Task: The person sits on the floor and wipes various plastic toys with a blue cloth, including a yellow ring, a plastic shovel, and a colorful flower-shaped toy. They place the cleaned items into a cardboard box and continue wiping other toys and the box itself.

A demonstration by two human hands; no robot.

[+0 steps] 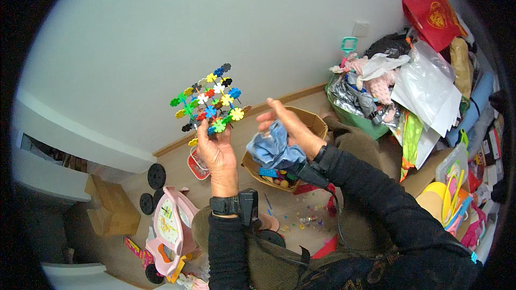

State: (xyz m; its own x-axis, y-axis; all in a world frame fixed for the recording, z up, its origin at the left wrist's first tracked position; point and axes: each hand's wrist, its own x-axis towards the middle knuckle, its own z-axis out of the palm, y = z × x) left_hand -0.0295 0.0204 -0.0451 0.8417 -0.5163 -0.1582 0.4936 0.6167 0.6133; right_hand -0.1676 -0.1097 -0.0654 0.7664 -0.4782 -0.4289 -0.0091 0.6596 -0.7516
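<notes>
My left hand (219, 153) holds up an openwork toy built of linked plastic flower-shaped pieces (210, 102) in green, yellow, blue, white, red and black. To its right, my right hand (292, 131) is raised with its fingers extended, and a crumpled blue cloth (276, 149) lies against its palm, partly hidden. Whether the thumb grips the cloth is not clear. Below that hand stands a polygonal basket (316, 123) with small coloured items inside. A small red and white basket (198, 165) is on the floor beneath my left forearm.
A green bin (363, 123) overflows with bags and soft toys at the right. Small beads and scraps (308, 219) are scattered on the floor. A pink plastic children's item (173, 225), black discs (156, 176) and a cardboard box (113, 205) stand at the left. A wall (153, 68) rises ahead.
</notes>
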